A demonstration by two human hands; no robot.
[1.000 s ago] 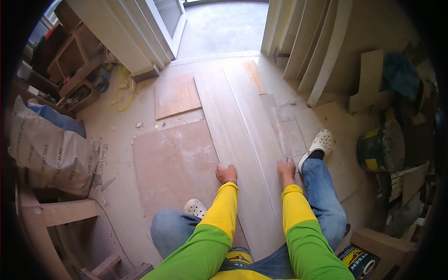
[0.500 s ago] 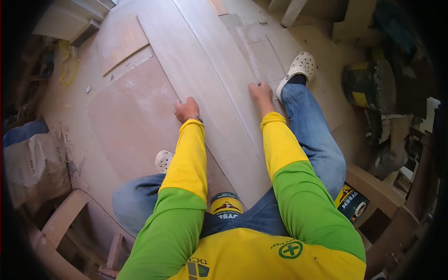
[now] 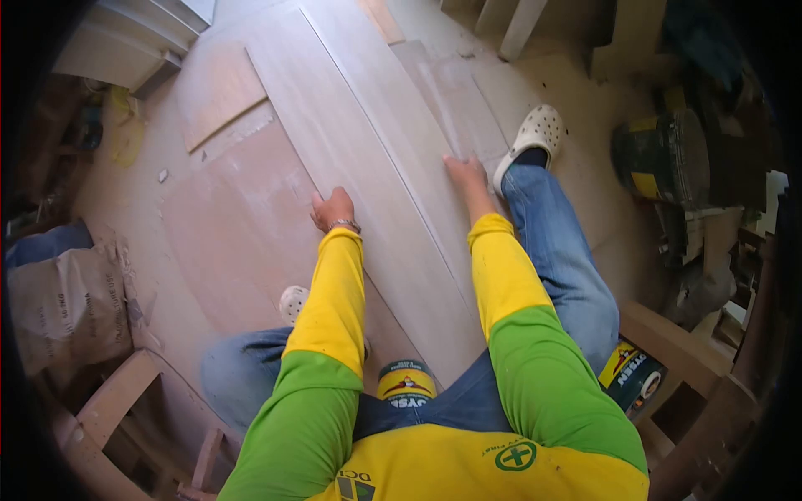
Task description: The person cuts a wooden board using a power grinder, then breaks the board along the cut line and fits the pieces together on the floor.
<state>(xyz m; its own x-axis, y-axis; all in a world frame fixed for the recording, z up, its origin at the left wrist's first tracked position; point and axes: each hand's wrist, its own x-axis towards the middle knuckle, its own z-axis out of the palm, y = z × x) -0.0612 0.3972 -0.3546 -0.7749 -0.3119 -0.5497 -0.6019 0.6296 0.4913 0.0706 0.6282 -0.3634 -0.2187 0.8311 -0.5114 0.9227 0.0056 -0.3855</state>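
Note:
A long pale wooden board (image 3: 355,125) stretches away from me between my legs, with a narrow dark line running down its length. My left hand (image 3: 334,210) is closed on the board's left edge, its fingers curled. On the opposite edge, a little farther out, my right hand (image 3: 466,175) grips with the thumb side at the board's face; some of its fingers are hidden. The near end of the board reaches under me, beside a yellow and green paint can (image 3: 406,382).
Flat panels (image 3: 230,179) lie on the floor left of the board. A paper sack (image 3: 71,305) and a wooden frame (image 3: 109,401) stand at left. To the right are a dark bucket (image 3: 664,159), another paint can (image 3: 631,374) and timber pieces (image 3: 668,334).
The view has tilted slightly, so most things sit a little lower in the picture. Both hands keep their hold on the board's edges.

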